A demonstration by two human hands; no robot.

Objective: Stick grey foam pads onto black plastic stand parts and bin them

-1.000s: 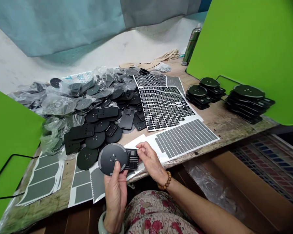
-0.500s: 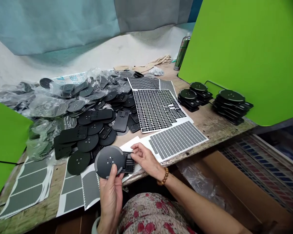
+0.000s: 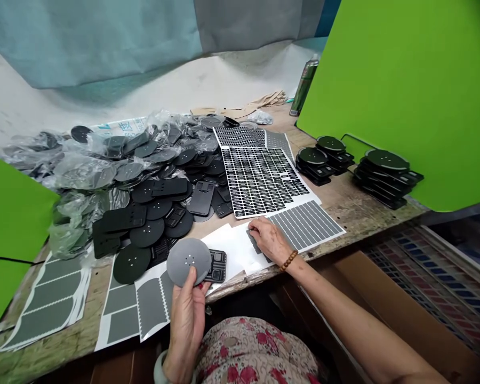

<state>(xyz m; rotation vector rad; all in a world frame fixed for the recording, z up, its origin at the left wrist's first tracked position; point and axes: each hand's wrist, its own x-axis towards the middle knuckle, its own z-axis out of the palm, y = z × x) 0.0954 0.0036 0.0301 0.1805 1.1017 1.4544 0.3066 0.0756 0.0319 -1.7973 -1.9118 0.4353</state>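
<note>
My left hand (image 3: 187,309) grips a stand part made of a round dark disc (image 3: 189,250) with small holes in its middle and a black rectangular plate (image 3: 218,266) jutting out to the right. The thumb lies on the disc's face near its lower edge, and the other fingers are underneath. Over the left end of a sheet of grey sticker strips (image 3: 314,226) is my right hand (image 3: 270,242), its fingers curled and pinched together against the sheet. What lies between those fingertips is hidden.
Behind my left hand spreads a heap of similar discs (image 3: 146,233) and plates, partly in clear plastic bags (image 3: 80,165). A sheet of black labels (image 3: 260,181) lies mid-table. Stacked stand parts (image 3: 384,176) and a spray can (image 3: 304,85) stand right, beside a green panel (image 3: 404,96). More grey sheets (image 3: 48,298) lie left.
My right hand has left the black plate and moved right onto the grey strip sheet. My left hand still holds the part, its disc now tilted and looking lighter. The view has shifted slightly.
</note>
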